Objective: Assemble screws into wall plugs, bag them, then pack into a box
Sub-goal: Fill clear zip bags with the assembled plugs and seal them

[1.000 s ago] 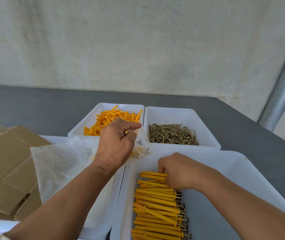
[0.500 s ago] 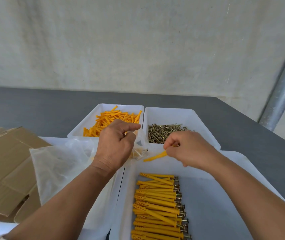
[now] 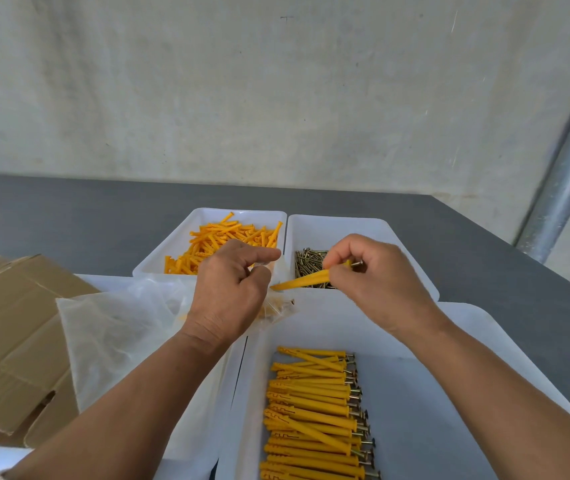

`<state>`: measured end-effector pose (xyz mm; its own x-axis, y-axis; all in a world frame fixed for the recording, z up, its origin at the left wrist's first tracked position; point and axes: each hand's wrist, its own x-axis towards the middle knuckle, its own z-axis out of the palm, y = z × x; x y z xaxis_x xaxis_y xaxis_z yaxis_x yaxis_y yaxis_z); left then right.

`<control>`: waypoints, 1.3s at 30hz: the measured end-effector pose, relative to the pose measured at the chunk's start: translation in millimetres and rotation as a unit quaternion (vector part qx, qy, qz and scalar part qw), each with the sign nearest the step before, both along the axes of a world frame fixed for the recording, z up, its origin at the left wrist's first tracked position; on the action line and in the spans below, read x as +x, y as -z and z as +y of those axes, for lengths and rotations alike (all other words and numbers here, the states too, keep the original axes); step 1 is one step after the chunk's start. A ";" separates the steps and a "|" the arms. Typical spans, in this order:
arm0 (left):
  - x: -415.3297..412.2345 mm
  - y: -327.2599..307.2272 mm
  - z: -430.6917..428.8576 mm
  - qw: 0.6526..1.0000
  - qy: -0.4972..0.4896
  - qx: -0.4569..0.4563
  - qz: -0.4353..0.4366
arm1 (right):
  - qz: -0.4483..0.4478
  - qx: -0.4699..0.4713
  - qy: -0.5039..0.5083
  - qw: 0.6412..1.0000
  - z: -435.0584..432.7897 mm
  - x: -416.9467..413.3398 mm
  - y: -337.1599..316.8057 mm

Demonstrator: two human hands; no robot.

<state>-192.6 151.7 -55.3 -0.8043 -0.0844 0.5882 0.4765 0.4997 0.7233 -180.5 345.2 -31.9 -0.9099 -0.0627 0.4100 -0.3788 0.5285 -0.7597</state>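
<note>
My right hand (image 3: 377, 285) pinches one orange wall plug with a screw in it (image 3: 306, 281), its tip pointing left at my left hand. My left hand (image 3: 231, 292) holds the mouth of a small clear plastic bag (image 3: 276, 308) between thumb and fingers; a few orange plugs show inside the bag. Below, a large white tray (image 3: 467, 375) holds a row of several assembled plugs with screws (image 3: 314, 410).
At the back stand a white bin of loose orange plugs (image 3: 221, 242) and a white bin of brass screws (image 3: 311, 268). A stack of clear bags (image 3: 117, 341) lies in a left tray. Flattened cardboard boxes (image 3: 9, 344) lie at far left. A metal pole (image 3: 567, 168) rises at right.
My right hand picked one assembled plug from the row in the tray and lifted it up and left to the bag's mouth. My left hand stayed holding the bag.
</note>
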 end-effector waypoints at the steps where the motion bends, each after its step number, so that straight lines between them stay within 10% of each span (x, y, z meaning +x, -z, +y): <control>1: 0.5 -0.9 0.6 1.000 0.000 -0.001 -0.001 | 0.005 0.020 -0.002 1.000 -3.2 -0.3 3.3; 22: 11.2 -6.3 12.1 0.996 0.090 0.007 -0.010 | -0.021 0.012 -0.085 0.996 -27.9 0.5 25.6; 34: 2.7 -5.7 6.4 0.985 0.050 0.158 -0.051 | -0.003 -0.033 -0.043 0.999 -18.0 2.7 8.6; 39: 3.0 -6.2 4.7 0.984 0.041 0.168 -0.053 | -0.088 0.256 -0.004 0.963 -3.3 -3.4 6.5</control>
<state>-189.6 156.4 -49.1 -0.8721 -0.1908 0.4507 0.4184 0.1872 0.8888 -183.8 341.8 -38.4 -0.9611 -0.2234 0.1624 -0.2738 0.8479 -0.4539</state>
